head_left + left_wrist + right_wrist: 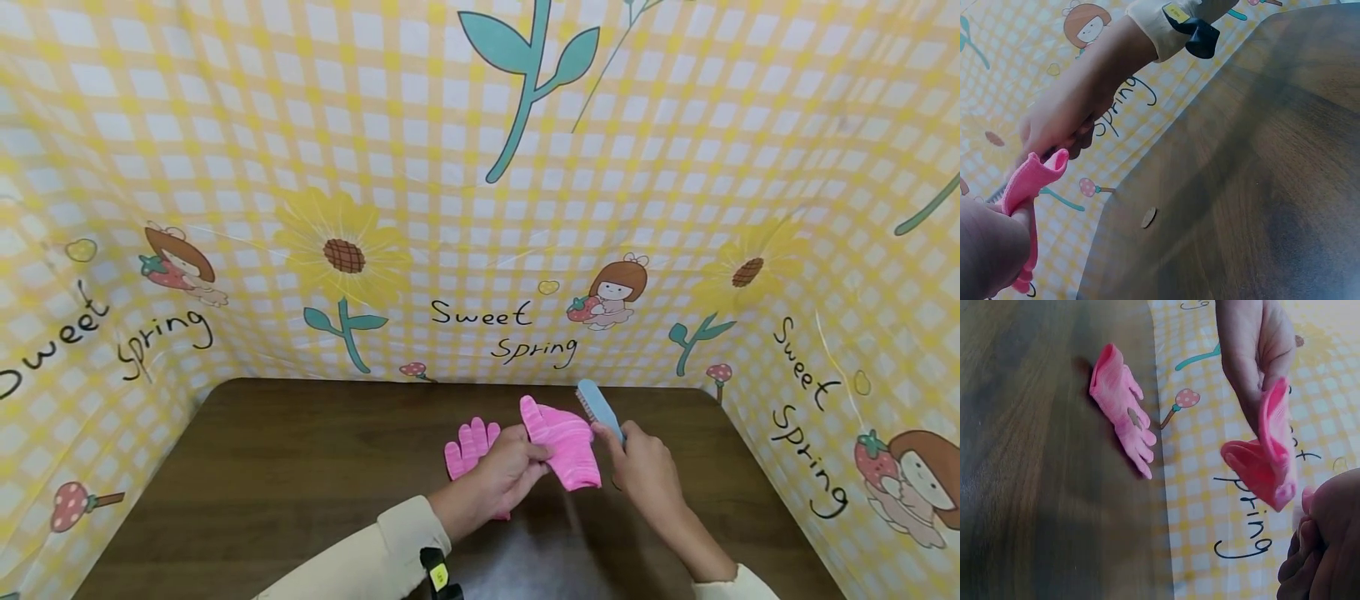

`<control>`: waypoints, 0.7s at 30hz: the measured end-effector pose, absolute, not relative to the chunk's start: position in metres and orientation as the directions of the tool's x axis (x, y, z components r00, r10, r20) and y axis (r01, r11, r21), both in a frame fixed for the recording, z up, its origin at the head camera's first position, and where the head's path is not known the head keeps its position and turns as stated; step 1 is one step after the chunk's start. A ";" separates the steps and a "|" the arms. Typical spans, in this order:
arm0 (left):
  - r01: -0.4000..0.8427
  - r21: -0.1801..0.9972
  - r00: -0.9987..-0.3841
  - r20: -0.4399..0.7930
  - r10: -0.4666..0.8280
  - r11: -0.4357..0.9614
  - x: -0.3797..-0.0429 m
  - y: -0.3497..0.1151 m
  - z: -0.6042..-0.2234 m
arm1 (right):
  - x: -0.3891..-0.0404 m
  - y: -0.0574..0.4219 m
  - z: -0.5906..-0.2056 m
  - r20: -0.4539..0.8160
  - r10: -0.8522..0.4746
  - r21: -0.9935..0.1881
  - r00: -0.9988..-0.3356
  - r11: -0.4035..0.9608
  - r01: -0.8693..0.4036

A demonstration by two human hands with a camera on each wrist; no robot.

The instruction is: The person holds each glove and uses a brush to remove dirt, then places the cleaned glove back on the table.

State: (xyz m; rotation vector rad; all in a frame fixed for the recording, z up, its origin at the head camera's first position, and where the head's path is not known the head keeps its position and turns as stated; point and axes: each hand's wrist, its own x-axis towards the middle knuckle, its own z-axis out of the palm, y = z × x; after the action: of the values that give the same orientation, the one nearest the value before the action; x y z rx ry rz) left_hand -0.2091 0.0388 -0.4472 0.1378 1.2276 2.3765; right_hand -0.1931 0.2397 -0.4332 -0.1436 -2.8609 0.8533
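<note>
My left hand (513,468) pinches a pink knit glove (567,443) by one side, lifted above the table. The glove's cuff gapes in the right wrist view, hanging below the left fingers. A light-blue brush (600,407) stands tilted in my right hand (647,471), whose fingers wrap its handle. The bristles face left, close beside the held glove. Behind the left hand, a second pink glove (471,444) lies on the tabletop, partly covered by that hand in the head view; the right wrist view shows it whole, fingers spread.
The dark brown wooden table (300,492) extends beneath both hands. A yellow-and-white checked sheet (480,250) printed with flowers and lettering rises along its back and both sides. Each forearm has a cream sleeve (375,550), and a black strap (435,567) circles the left wrist.
</note>
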 end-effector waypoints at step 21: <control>-0.381 0.780 -0.875 -0.131 0.466 -0.497 -0.210 0.037 -0.445 | -0.175 0.219 -0.429 0.187 -0.031 -0.447 -0.982 0.888 -0.113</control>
State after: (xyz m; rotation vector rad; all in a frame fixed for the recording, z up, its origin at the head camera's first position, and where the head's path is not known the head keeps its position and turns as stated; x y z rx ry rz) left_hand -0.2097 0.0373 -0.4446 0.1326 1.1940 2.3572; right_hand -0.1754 0.2189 -0.4290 0.1107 -2.8807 0.6972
